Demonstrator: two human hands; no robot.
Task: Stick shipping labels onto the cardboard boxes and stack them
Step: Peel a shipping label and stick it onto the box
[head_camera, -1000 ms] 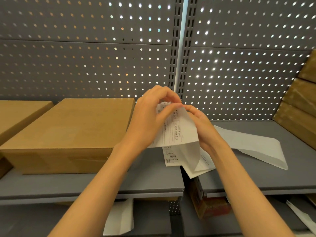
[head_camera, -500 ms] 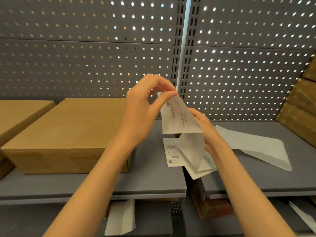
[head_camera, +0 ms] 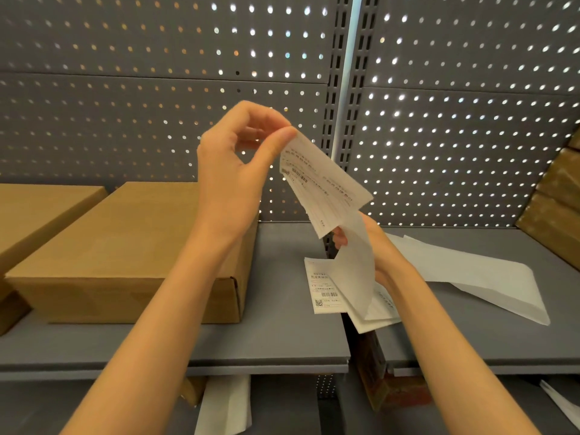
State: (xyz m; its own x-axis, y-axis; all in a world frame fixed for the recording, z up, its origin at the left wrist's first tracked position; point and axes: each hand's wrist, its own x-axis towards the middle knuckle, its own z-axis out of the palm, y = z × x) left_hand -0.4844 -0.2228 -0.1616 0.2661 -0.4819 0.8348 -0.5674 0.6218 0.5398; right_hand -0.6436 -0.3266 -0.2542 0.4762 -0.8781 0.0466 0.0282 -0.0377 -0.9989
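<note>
The shipping label (head_camera: pixel 326 189) hangs in the air above the gap between two grey shelf boards, tilted, its printed face turned toward the camera. Its upper corner is pinched between thumb and fingertips of the left hand (head_camera: pixel 238 158), which is raised well clear of the shelf (head_camera: pixel 276 337). The label's lower edge meets a white backing sheet (head_camera: pixel 354 271) that curls downward; the right hand (head_camera: pixel 376 249) sits lower, just behind that sheet, and appears to grip it, though the paper hides most of the fingers.

Directly below the hands, a small pile of loose labels (head_camera: pixel 323 287) lies flat on the shelf at the seam between the boards, some overhanging the right board's front edge. A long white sheet (head_camera: pixel 477 284) stretches to the right across the right shelf board, well apart from the held label.

To the left, a flat cardboard box (head_camera: pixel 125 246) rests on the shelf, its right side near the left forearm and its front face set back from the shelf's front edge. Bare shelf lies between this box and the label pile. Another box (head_camera: pixel 37 215) sits further left, cut by the frame. More boxes (head_camera: pixel 555 208) lean at the far right edge. A perforated back panel (head_camera: pixel 157 105) closes off the rear.
</note>
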